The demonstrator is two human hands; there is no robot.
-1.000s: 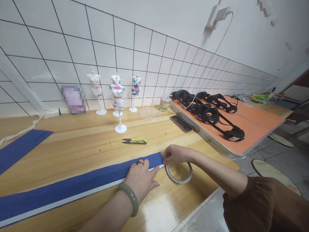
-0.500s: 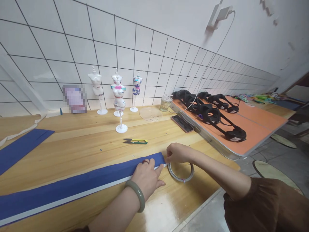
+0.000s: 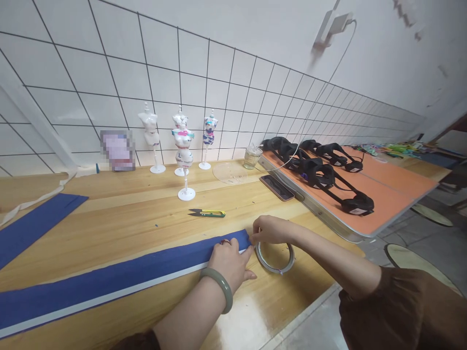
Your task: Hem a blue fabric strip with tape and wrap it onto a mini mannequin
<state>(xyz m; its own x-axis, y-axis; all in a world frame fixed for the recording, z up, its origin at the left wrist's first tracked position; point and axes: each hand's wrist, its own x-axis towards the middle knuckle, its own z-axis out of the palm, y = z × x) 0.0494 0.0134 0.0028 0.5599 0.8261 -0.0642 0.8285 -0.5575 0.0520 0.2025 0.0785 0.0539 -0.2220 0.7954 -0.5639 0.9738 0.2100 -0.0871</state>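
A long strip of blue fabric [image 3: 120, 270] lies across the wooden table, with a narrow white tape [image 3: 109, 297] running along its near edge. My left hand [image 3: 229, 262], wearing a ring and a green bangle, presses on the strip near its right end, fingers stretched over the tape and thumb apart. Just past that end, my right hand [image 3: 269, 229] is closed in a pinch at the tape; its fingertips are partly hidden. Under and beside the right hand lies a roll of tape [image 3: 276, 269], flat on the table. Yellow-and-green thread snips [image 3: 207, 213] rest behind the strip.
Several small white dress forms [image 3: 183, 154] stand near the tiled wall, beside a clear round disc [image 3: 229, 173] and a glass cup [image 3: 252, 158]. A phone [image 3: 277, 187] lies by an orange board [image 3: 394, 182] bearing black headsets [image 3: 355, 201]. More blue fabric [image 3: 40, 224] is at left.
My left hand has slid slightly right along the strip, its index finger now nearer the right hand. The right hand stays pinched at the strip's end. The view has shifted a little.
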